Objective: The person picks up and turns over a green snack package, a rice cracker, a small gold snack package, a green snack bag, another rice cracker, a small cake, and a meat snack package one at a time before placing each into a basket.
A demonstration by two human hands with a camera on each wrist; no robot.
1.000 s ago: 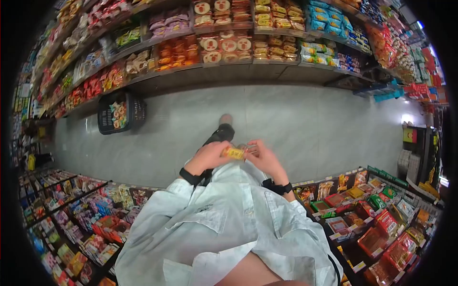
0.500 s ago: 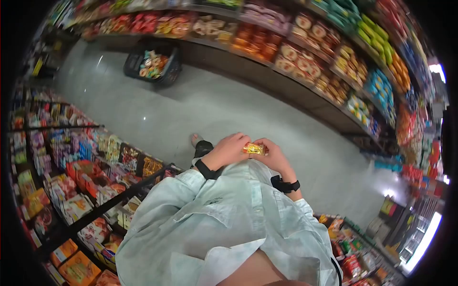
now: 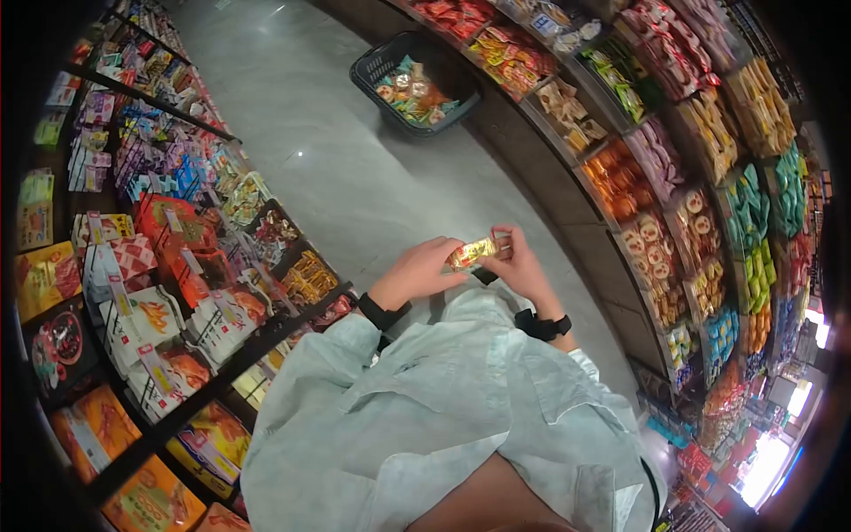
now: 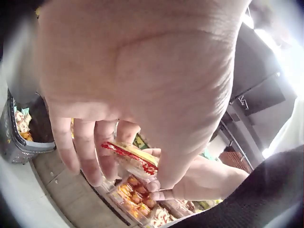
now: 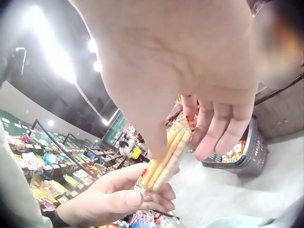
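Note:
Both hands hold one small snack packet (image 3: 472, 254) in front of the shirt. Through its clear wrapper, pale yellow finger-shaped sticks (image 5: 167, 159) lie side by side, and its other face carries red and yellow print. My left hand (image 3: 420, 269) pinches one end between thumb and fingers. At the opposite end, thumb and index finger of my right hand (image 3: 525, 268) grip the wrapper, its other fingers hanging loosely beside it in the right wrist view. The packet slants between the two hands.
A dark plastic basket (image 3: 372, 66) with several wrapped snacks in it stands on the grey floor (image 3: 355, 191) ahead. Shelves of bagged snacks (image 3: 612, 182) rise on the right. At the left is a display of packaged foods (image 3: 146, 319) with a dark rail (image 3: 213, 381).
The head view has swung left, so the basket now sits at upper middle and looks nearer. Both hands keep hold of the packet, which has shifted slightly right and tilted.

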